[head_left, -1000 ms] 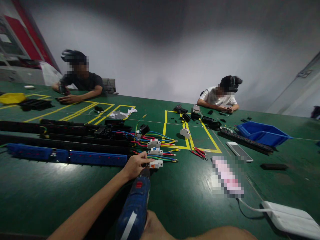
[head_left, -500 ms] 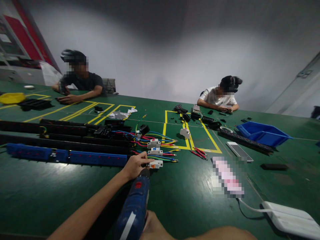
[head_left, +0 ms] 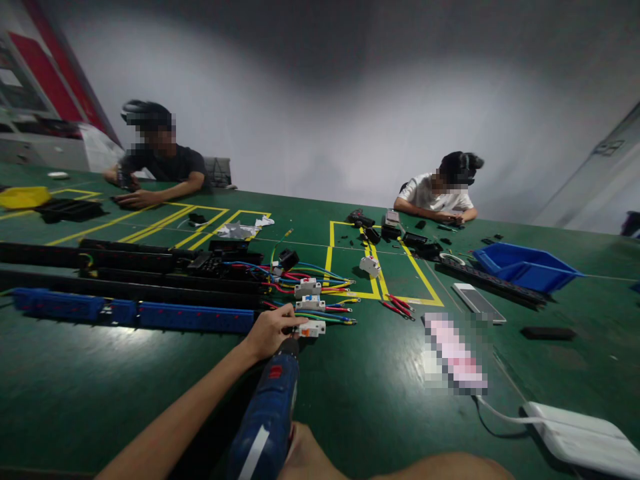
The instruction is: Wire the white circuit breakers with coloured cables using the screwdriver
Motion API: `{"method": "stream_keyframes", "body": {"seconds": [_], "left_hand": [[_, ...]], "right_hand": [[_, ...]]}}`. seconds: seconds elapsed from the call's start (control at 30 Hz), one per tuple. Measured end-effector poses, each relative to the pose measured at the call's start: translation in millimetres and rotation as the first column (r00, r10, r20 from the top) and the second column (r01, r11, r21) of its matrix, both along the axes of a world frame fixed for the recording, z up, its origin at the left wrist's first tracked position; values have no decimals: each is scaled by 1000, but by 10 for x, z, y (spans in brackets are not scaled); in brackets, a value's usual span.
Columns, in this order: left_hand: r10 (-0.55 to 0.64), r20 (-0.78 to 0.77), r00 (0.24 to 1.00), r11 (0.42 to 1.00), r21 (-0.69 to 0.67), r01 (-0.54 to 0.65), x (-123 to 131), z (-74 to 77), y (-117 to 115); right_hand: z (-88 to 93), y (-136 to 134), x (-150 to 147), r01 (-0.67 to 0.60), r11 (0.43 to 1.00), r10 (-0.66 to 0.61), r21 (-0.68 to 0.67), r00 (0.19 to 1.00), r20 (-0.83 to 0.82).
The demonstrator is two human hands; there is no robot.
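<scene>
My left hand (head_left: pixel 270 331) is closed, its fingers gripping the left end of a white circuit breaker (head_left: pixel 314 329) with an orange switch. My right hand (head_left: pixel 307 453) wraps around the handle of a blue power drill (head_left: pixel 270 403). The drill's chuck points forward at the breaker's near left side, just below my left fingers; the bit's tip is hidden there. Beyond lie two more breakers, one with a blue switch (head_left: pixel 310 303) and one with a red switch (head_left: pixel 307 287), among coloured wires (head_left: pixel 345 321) with crimped ends. A blue socket strip (head_left: pixel 195 317) lies left of my hand.
Several black strips (head_left: pixel 150 283) lie behind the blue one. To the right are red wires (head_left: pixel 399 307), a white breaker (head_left: pixel 370 267), a phone (head_left: pixel 479 303), a blue bin (head_left: pixel 525 267) and a cabled white power bank (head_left: pixel 580 433). Two people sit across the green table (head_left: pixel 400 400).
Almost nothing differs. The drill and my right hand have shifted very slightly; my left hand stays on the breaker.
</scene>
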State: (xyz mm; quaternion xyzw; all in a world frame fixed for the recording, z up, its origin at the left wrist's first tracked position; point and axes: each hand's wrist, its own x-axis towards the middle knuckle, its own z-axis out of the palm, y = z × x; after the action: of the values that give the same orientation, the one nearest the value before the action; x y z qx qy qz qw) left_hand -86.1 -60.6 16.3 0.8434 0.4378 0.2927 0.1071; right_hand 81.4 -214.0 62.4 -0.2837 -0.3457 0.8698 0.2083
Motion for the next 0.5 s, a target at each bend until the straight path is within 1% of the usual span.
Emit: {"method": "stream_keyframes", "body": {"seconds": [0.13, 0.37, 0.5], "left_hand": [[15, -3, 1000, 1000, 12, -15, 3, 2, -6], [33, 24, 999, 999, 3, -33, 3, -9, 3], [29, 35, 999, 1000, 5, -29, 6, -7, 1]], "right_hand": [[-48, 11, -39, 6, 1000, -6, 18, 1000, -5], [-3, 2, 8, 5, 1000, -5, 24, 1000, -12], [-9, 3, -46, 11, 1000, -11, 14, 1000, -7]]}}
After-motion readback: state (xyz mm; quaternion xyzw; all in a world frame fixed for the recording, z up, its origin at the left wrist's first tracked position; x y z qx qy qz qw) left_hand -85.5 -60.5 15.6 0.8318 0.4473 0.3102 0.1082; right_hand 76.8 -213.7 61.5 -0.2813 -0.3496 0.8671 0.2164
